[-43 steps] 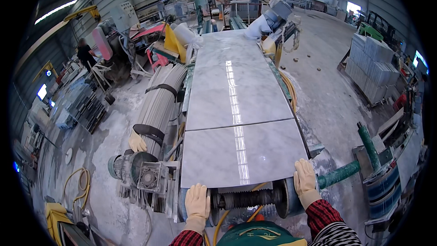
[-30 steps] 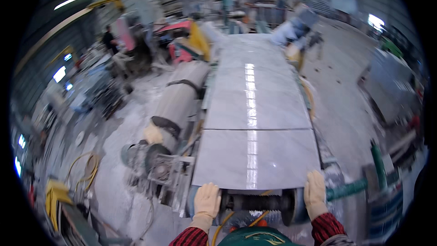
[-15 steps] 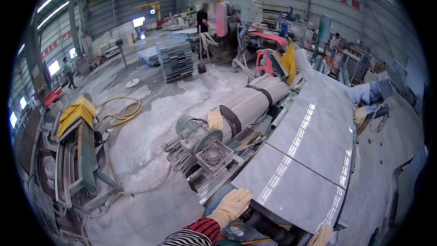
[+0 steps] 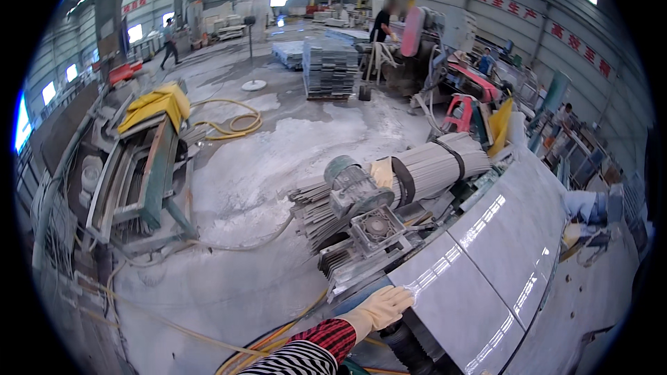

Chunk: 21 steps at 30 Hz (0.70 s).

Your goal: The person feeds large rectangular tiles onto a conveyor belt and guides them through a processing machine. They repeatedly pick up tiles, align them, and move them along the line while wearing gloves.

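My left hand (image 4: 381,307), in a pale work glove below a red plaid cuff, rests on the near corner of a polished grey stone slab (image 4: 455,305). A second glossy slab (image 4: 517,226) lies beyond it on the same conveyor line. My right hand is out of the picture. Beside the slab stands a grey motor and gearbox (image 4: 361,208) next to a strapped bundle of thin grey strips (image 4: 434,167).
A green metal frame with a yellow cover (image 4: 149,160) stands left on the dusty floor. Yellow hoses (image 4: 233,123) and cables lie about. A pallet of stacked slabs (image 4: 330,66) sits farther back, with people (image 4: 382,24) near machines. A person's sleeve (image 4: 590,205) is at far right.
The view has swung hard to the left, away from the slabs toward the workshop floor. My right hand has left the picture; my left hand stays on the slab's near edge.
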Each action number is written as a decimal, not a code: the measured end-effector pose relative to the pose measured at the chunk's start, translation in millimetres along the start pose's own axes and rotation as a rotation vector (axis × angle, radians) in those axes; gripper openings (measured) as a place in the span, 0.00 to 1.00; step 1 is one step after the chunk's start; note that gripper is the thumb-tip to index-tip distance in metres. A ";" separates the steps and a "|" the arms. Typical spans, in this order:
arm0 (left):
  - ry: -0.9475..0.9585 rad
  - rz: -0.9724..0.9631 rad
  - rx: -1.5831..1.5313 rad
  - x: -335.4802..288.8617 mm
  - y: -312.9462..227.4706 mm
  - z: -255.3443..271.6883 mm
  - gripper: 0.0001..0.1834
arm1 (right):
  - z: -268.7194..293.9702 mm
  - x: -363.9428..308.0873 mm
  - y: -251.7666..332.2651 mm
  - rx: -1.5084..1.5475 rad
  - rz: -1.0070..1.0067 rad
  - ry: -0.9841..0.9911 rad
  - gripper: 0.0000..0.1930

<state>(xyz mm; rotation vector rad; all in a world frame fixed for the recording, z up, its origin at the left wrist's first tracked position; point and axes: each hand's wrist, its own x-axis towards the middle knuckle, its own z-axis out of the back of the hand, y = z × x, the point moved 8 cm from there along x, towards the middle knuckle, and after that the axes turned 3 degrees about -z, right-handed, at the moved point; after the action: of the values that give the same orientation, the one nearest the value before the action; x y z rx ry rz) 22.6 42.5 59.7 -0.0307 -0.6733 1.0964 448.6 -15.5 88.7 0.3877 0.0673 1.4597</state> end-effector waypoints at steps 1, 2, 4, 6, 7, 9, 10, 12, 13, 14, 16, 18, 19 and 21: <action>-0.021 -0.010 0.003 -1.2 0.2 -0.3 0.30 | -8.9 -1.3 -12.4 -0.038 -0.017 0.014 0.27; -0.043 -0.021 0.005 -2.1 0.3 -0.7 0.31 | -15.7 -1.1 -23.8 -0.078 -0.035 0.027 0.28; -0.070 -0.038 0.005 -2.8 -0.6 -6.0 0.31 | -20.7 -6.6 -34.1 -0.069 -0.037 0.025 0.27; -0.087 -0.033 0.015 -7.2 2.8 -10.0 0.31 | -23.2 -12.3 -28.9 -0.071 0.031 -0.035 0.27; -0.100 -0.026 0.023 -10.5 5.5 -11.0 0.31 | -22.3 -13.4 -21.1 -0.067 0.034 -0.021 0.27; -0.123 -0.024 0.032 -14.1 8.2 -12.4 0.31 | -18.3 -20.0 -8.6 -0.060 0.029 0.002 0.26; -0.125 -0.023 0.038 -15.1 8.9 -13.2 0.31 | -18.7 -21.9 -8.0 -0.062 0.028 0.001 0.26; -0.127 -0.031 0.045 -14.9 7.7 -13.5 0.30 | -16.7 -27.2 -4.2 -0.068 0.018 -0.004 0.26; -0.120 -0.033 0.043 -13.9 6.1 -13.5 0.30 | -15.0 -31.1 -3.6 -0.079 0.003 0.002 0.27; -0.114 -0.035 0.042 -12.9 4.3 -13.5 0.31 | -13.1 -33.4 -1.6 -0.090 -0.013 0.007 0.27; -0.105 -0.039 0.048 -13.4 4.6 -11.6 0.31 | -7.7 -35.1 11.8 -0.098 -0.034 0.016 0.27; -0.103 -0.052 0.051 -13.3 3.7 -11.3 0.31 | -1.7 -37.9 24.5 -0.119 -0.057 0.023 0.27; -0.093 -0.053 0.053 -13.8 4.2 -10.1 0.31 | 0.0 -39.1 30.3 -0.132 -0.067 0.030 0.28; -0.071 -0.056 0.056 -15.5 3.3 -7.3 0.31 | 5.2 -42.2 45.0 -0.156 -0.099 0.036 0.28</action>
<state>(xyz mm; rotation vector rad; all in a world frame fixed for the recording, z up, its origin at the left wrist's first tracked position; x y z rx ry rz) 19.4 33.4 45.1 0.0746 -0.7027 1.0657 402.1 -55.0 99.0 0.2281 0.0012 1.3640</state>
